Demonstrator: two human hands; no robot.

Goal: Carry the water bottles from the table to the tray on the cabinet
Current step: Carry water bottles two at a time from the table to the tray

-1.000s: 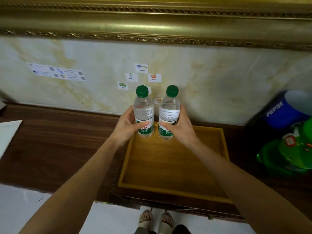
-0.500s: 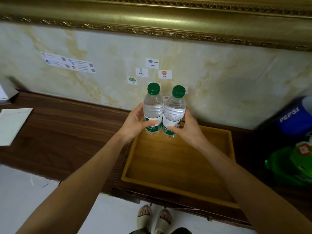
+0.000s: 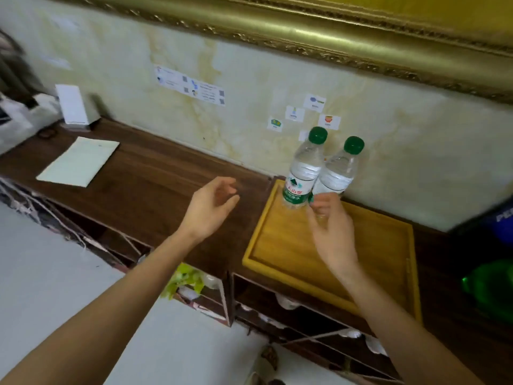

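Note:
Two clear water bottles with green caps stand side by side in the far left corner of the yellow wooden tray [image 3: 383,245] on the dark cabinet. The left bottle [image 3: 304,173] has a green label. The right bottle [image 3: 338,170] has its base hidden behind my right hand [image 3: 331,229], whose fingers are loosely apart just in front of it; whether they touch it I cannot tell. My left hand [image 3: 211,207] hovers open over the cabinet top, well to the left of the tray and holding nothing.
The cabinet top [image 3: 155,184] carries a sheet of paper [image 3: 79,161] and a white box [image 3: 72,107] at the far left. A blue Pepsi bottle [image 3: 499,220] and a green bottle [image 3: 488,287] lie at the right edge. Open shelves [image 3: 291,309] sit below the tray.
Both hands held the bottles over the tray's back edge before. Now the bottles stand in the tray, my left hand has pulled away to the left, and my right hand has loosened.

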